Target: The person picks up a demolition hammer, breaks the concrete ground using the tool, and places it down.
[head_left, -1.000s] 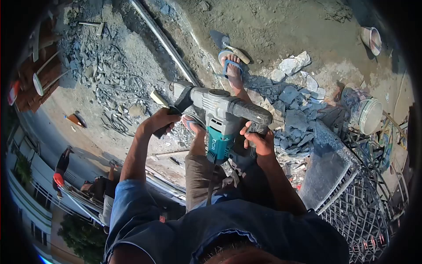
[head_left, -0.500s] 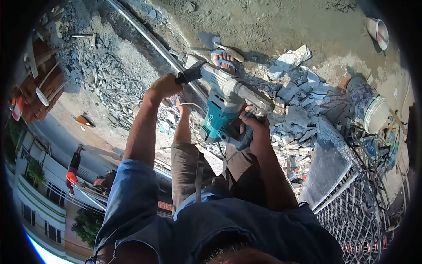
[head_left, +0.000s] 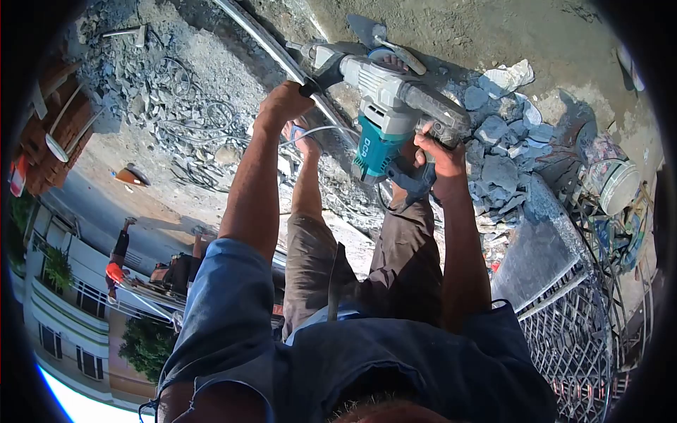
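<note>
A teal and grey demolition hammer (head_left: 381, 120) is held across the front of my legs, its chisel end (head_left: 302, 49) pointing to the upper left beside a long metal bar (head_left: 264, 41). My left hand (head_left: 285, 106) is wrapped around the black side handle near the front. At the back, my right hand (head_left: 443, 158) grips the rear handle, with its thumb lying along the housing. Whether the chisel touches anything is unclear. One sandalled foot (head_left: 302, 134) is below the tool; the other is mostly hidden behind it.
A trowel (head_left: 395, 46) lies just beyond the hammer. Broken concrete (head_left: 504, 166) is heaped to the right, near a dirty bucket (head_left: 612, 185) and a metal lattice (head_left: 568, 345). Rubble and loose cable (head_left: 204, 113) cover the left. A person in orange (head_left: 115, 271) is in the street.
My view has shifted, so the ground and the hammer both appear farther right and higher. The hammer hides more of one foot. Both hands keep their grip.
</note>
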Demonstrator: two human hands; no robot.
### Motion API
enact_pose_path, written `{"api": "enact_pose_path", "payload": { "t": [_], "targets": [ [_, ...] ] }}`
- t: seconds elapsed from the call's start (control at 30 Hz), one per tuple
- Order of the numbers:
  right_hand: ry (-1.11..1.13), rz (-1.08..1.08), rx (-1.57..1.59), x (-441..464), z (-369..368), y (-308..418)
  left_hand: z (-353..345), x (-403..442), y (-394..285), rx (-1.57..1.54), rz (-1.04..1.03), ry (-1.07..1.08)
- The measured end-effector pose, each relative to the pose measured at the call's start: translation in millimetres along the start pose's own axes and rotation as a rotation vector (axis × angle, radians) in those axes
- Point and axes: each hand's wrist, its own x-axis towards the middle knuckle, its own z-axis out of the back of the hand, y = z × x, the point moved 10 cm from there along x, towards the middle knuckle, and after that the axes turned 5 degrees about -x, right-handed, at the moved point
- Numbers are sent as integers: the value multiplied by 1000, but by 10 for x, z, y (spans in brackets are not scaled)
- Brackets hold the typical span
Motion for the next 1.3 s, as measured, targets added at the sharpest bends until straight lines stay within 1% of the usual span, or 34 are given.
{"api": "enact_pose_path", "payload": {
  "t": [0.03,0.07,0.1,0.2,0.23,0.3,0.33,0.37,0.43,0.47,0.53,0.57,0.63,0.77,0.83,0.87,0.93,0.97,1.03,1.07,1.17,1.23,1.27,1.3],
  "targets": [
    [-14,49,-34,63,-1,16,-18,25,30,-19,6,2],
    [-27,95,-67,122,0,26,-77,59,103,-6,73,34],
    [-25,83,-73,185,10,-18,-124,69,131,-11,82,42],
    [-50,114,-200,364,20,6,-172,93,171,-180,93,15],
    [-54,105,-203,415,3,19,-235,151,211,-181,96,26],
    [-52,188,-312,503,-7,146,-287,234,266,-176,93,-30],
    [-56,216,-340,546,-12,192,-277,244,245,-220,34,-78],
    [-59,211,-341,594,-4,210,-316,275,259,-221,35,-74],
    [-41,207,-352,660,-17,268,-410,317,317,-311,101,-53],
    [-41,199,-420,671,-49,321,-430,336,314,-313,102,-46],
    [-32,186,-438,770,-27,410,-393,364,255,-265,61,-131],
    [-19,177,-451,835,-18,448,-424,398,228,-266,57,-127],
    [-22,181,-459,977,30,552,-504,447,243,-342,114,-108],
    [18,167,-553,1368,228,771,-632,513,35,-383,198,-47],
    [102,222,-642,1626,271,912,-667,604,-36,-428,256,-99],
    [96,225,-640,1785,344,981,-606,654,-125,-419,175,-233],
    [139,266,-829,2054,384,1085,-666,793,-208,-436,188,-250],
    [136,256,-825,2141,363,1144,-670,803,-207,-454,212,-269],
    [189,254,-791,2319,277,1209,-704,825,-196,-485,230,-240],
    [232,238,-873,2396,279,1180,-704,869,-185,-523,241,-223],
    [241,260,-821,2377,232,1154,-789,916,-122,-583,261,-195],
    [207,263,-797,2342,197,1168,-772,946,-115,-589,230,-239],
    [176,265,-773,2340,195,1185,-727,941,-140,-570,184,-299],
    [175,263,-775,2324,171,1169,-742,957,-120,-572,185,-297]
  ]
}}
